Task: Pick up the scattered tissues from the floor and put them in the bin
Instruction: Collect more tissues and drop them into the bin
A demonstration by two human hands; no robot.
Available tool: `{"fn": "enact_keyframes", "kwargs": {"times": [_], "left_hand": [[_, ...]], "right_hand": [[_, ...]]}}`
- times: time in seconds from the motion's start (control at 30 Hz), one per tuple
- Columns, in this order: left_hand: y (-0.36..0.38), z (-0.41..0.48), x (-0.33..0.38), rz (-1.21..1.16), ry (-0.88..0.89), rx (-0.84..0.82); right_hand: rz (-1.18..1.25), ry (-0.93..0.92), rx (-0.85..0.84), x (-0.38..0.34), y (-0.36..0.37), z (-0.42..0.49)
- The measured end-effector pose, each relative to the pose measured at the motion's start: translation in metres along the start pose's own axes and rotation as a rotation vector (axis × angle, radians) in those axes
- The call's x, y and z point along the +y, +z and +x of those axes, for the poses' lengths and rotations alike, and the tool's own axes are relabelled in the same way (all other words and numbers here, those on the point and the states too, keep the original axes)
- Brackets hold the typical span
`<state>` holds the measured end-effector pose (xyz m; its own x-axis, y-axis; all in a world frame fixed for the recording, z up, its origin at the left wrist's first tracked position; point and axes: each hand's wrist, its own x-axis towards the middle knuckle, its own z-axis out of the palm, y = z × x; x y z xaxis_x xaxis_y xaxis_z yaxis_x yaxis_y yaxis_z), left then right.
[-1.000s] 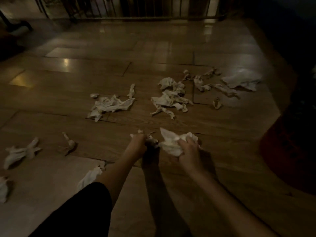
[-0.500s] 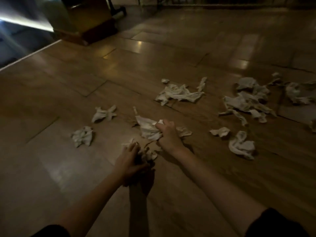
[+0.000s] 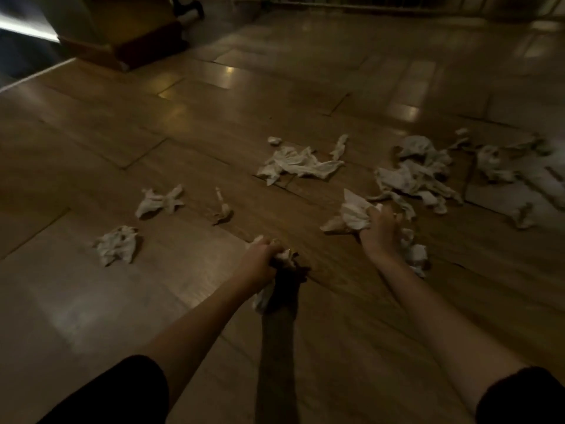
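Observation:
Several crumpled white tissues lie scattered on a dim wooden floor. My left hand [image 3: 260, 263] is closed around a small wad of tissues [image 3: 284, 257] low over the floor at centre. My right hand [image 3: 380, 229] grips a larger bunch of tissues [image 3: 351, 214], with more tissue trailing under the wrist. Loose tissues lie to the left [image 3: 117, 244] [image 3: 160, 201], a twisted scrap [image 3: 222, 206] sits between them and my hands, a spread-out tissue [image 3: 298, 163] lies ahead, and a big pile [image 3: 419, 175] is at the right. No bin is in view.
A dark wooden piece of furniture [image 3: 131, 35] stands at the top left beside a bright strip of light. A railing [image 3: 397, 3] runs along the far edge of the floor. Black sleeves show at the bottom corners.
The view has swung left and back a little. Both hands still hold tissues; my right hand has moved to the right, toward the big pile, and my left hand has shifted slightly forward.

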<state>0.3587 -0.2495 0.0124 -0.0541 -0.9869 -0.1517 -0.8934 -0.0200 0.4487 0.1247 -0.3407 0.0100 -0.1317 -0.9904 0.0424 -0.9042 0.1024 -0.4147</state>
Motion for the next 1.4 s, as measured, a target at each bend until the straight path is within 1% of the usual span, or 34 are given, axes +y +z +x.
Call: {"fn": "enact_keyframes", "kwargs": {"times": [0.07, 0.17, 0.23, 0.3, 0.4, 0.5, 0.6, 0.73, 0.83, 0.9, 1.0, 1.13, 1.2, 1.27, 1.33, 1.4], "left_hand": [[0.008, 0.018, 0.027, -0.008, 0.066, -0.029], [0.018, 0.037, 0.061, 0.008, 0.159, -0.054], [0.022, 0.043, 0.072, -0.002, 0.174, -0.052], [0.023, 0.042, 0.08, -0.002, 0.177, -0.062], [0.018, 0.041, 0.092, 0.034, 0.217, -0.07], [0.002, 0.05, 0.12, 0.033, 0.301, -0.042], [-0.017, 0.068, 0.175, -0.005, 0.462, 0.004], [-0.036, 0.086, 0.29, -0.026, 0.69, 0.075], [-0.047, 0.084, 0.391, -0.053, 0.858, 0.104], [-0.05, 0.071, 0.456, -0.103, 0.958, 0.111], [-0.045, 0.041, 0.536, -0.153, 1.108, 0.083], [-0.026, 0.003, 0.596, -0.186, 1.268, 0.051], [-0.014, -0.013, 0.611, -0.2, 1.304, 0.037], [-0.001, -0.023, 0.62, -0.197, 1.314, 0.028], [0.011, -0.029, 0.625, -0.136, 1.303, -0.008], [0.019, -0.033, 0.627, -0.017, 1.28, -0.093]], "right_hand": [[-0.064, 0.07, -0.057, 0.024, -0.007, -0.001], [-0.112, 0.019, -0.221, 0.04, -0.006, -0.022], [-0.114, -0.051, -0.203, 0.041, -0.002, -0.039], [-0.028, -0.113, -0.163, 0.043, -0.002, -0.05], [0.109, -0.092, -0.153, 0.055, -0.014, -0.051], [0.196, -0.055, -0.042, 0.074, -0.046, -0.047], [0.24, -0.034, 0.08, 0.094, -0.099, -0.036], [0.229, -0.005, 0.318, 0.131, -0.195, -0.031], [0.197, 0.039, 0.516, 0.163, -0.279, -0.048], [0.173, 0.058, 0.619, 0.18, -0.327, -0.067], [0.155, 0.083, 0.727, 0.201, -0.375, -0.098], [0.166, 0.222, 0.857, 0.236, -0.412, -0.139], [0.17, 0.298, 0.869, 0.258, -0.418, -0.153], [0.156, 0.353, 0.831, 0.277, -0.415, -0.163], [0.127, 0.409, 0.739, 0.292, -0.41, -0.169], [0.09, 0.468, 0.606, 0.309, -0.408, -0.17]]}}
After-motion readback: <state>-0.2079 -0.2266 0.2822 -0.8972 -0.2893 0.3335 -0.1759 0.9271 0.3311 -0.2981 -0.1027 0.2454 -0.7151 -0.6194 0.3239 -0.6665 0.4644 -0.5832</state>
